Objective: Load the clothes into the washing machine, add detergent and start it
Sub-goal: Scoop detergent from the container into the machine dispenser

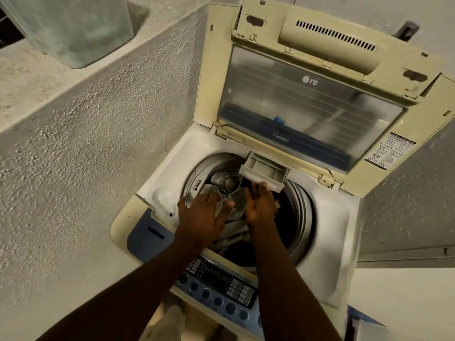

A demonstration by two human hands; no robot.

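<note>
The grey clothes [231,217] lie bunched in the drum [300,212] of my top-loading washing machine [334,242]. My left hand [204,215] rests on them with the fingers spread open, gripping nothing. My right hand [259,205] is open too, palm turned inward just above the cloth, its fingertips near the pulled-out detergent drawer [263,168]. The lid [307,102] stands upright behind. The blue control panel [221,286] sits under my forearms.

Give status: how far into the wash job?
Done: lid up, detergent drawer pulled out, looking empty. In hand: left hand and right hand pressing pale clothes into the drum. Left: detergent, closing up, starting at the control panel.
</note>
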